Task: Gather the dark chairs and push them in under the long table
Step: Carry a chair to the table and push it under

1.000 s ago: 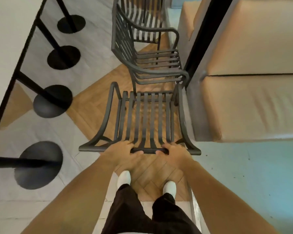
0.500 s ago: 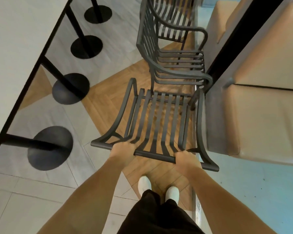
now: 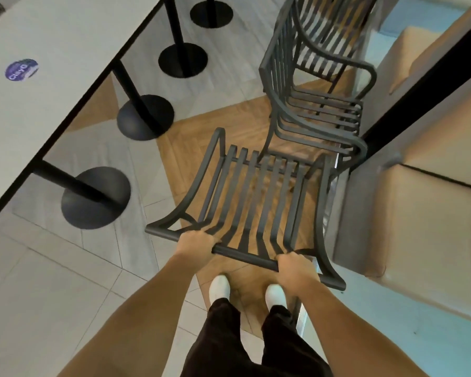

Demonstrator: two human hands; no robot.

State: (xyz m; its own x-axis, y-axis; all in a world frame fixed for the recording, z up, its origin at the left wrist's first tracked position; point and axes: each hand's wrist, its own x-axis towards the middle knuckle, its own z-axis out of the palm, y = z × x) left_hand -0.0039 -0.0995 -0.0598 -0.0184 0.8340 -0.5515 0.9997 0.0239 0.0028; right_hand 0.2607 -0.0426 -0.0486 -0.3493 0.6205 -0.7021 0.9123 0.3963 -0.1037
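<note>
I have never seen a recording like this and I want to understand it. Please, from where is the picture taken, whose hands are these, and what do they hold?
There is no machine here. A person wears a camera on the head, looking down, so you see their own arms, legs and white shoes. The left hand and right hand both grip the top rail of a dark slatted chair. More dark chairs stand beyond it. To the left is the long table, carrying a round sticker, on black legs with round bases. To the right is a tan cushioned bench.
</note>
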